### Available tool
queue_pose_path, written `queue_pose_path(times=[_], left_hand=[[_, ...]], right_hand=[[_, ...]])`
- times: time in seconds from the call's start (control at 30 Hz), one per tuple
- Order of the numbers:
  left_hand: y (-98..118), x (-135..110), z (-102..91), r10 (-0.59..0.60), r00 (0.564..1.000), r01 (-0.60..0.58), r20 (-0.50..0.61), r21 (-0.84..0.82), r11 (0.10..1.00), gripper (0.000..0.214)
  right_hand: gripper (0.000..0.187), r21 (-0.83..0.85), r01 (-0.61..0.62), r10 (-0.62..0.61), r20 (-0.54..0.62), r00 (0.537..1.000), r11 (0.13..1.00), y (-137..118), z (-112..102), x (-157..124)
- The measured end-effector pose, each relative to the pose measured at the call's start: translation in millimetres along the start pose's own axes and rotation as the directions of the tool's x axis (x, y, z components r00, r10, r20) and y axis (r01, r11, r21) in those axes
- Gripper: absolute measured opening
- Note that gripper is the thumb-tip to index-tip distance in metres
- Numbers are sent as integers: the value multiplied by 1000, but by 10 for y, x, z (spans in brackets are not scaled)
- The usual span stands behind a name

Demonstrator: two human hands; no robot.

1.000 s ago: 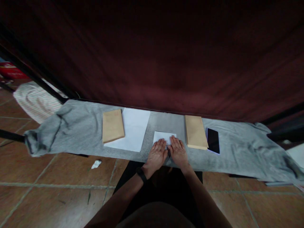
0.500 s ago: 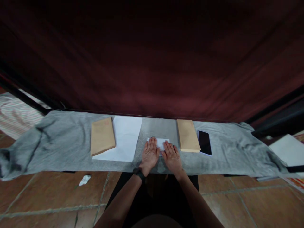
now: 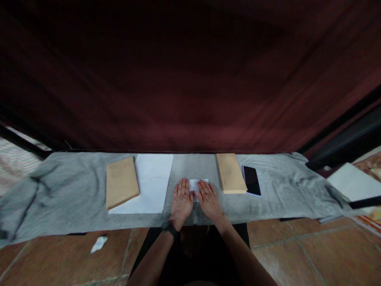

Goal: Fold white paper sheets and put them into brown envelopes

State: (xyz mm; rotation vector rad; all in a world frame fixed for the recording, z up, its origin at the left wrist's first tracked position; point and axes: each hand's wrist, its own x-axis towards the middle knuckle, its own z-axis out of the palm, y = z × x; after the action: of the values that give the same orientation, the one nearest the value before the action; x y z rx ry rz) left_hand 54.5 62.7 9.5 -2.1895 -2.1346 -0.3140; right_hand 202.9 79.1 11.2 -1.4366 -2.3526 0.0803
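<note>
Across the top it's all dark red curtain (image 3: 190,119), and below that the grey cloth (image 3: 80,186) stretches from side to side. Left of centre, here's the large white sheet (image 3: 153,182), its lower left tucked beneath the left brown pad (image 3: 122,183). Over right of centre, the right brown pad (image 3: 231,174), with the phone (image 3: 251,181) just beside it. Now the middle: my left hand (image 3: 181,204) and right hand (image 3: 210,203) lie palms down, fingers straight, clutching nothing. Between and partly under them, low centre, sits the small white paper (image 3: 193,185)!

Featherlight, I'd say, thin and bendy, quick to slide on cloth and easy to crease or tear. Best hold? The far edge, showing past my right fingertips, pinched lightly at a corner; my hands hide much of the sides.

And the room: cloth beyond that far edge up to the curtain, a strip leftward to the large sheet, a narrower one rightward to the pad. Nearside, the cloth's front edge runs close beneath my wrists, so little margin there.
</note>
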Motion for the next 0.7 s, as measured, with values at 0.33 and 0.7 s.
queue_pose_path(times=[0.33, 0.7], left_hand=[[-12, -3, -27, 26, 999, -27, 45, 34, 999, 57], [-15, -9, 19, 3, 1000, -2, 5, -12, 1000, 57]], right_hand=[[47, 42, 24, -25, 33, 999, 999, -147, 134, 74], [50, -74, -21, 15, -83, 996, 997, 96, 191, 12]])
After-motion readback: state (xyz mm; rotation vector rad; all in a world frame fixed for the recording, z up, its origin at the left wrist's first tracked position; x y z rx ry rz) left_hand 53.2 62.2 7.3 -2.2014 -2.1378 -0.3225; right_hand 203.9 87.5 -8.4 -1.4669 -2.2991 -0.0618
